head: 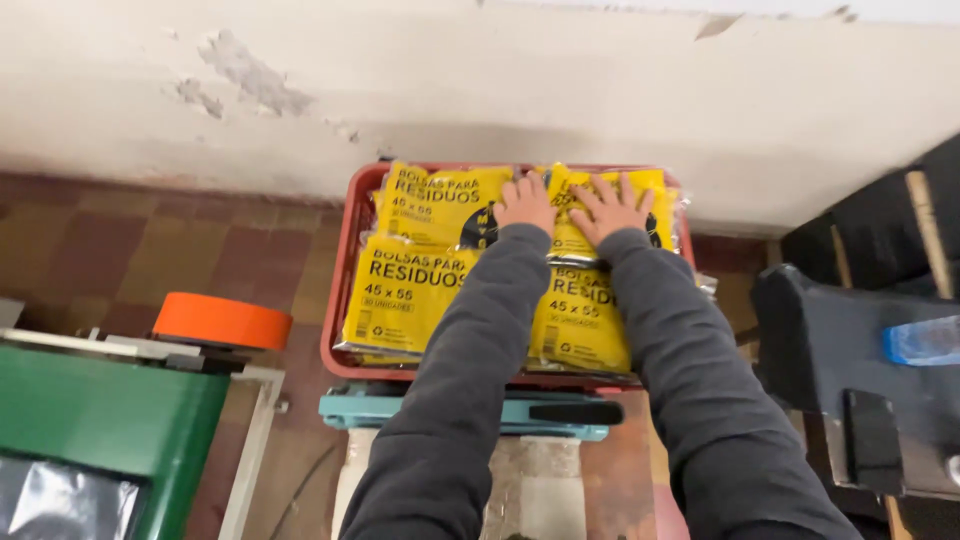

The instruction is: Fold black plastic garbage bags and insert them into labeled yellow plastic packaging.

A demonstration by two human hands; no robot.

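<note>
Yellow packets (420, 270) fill the red crate (338, 300) against the wall. We've got our left hand (525, 203) and right hand (612, 207) flat on the far-row packets, fingers spread, gripping nothing, long sides running toward the wall.

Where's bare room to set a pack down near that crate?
Bare tiled floor lies left of the red crate, between the wall and the orange tape roll. The crate itself is crowded: yellow bag packs fill it, with left hand and right hand pressed flat on top.
</note>
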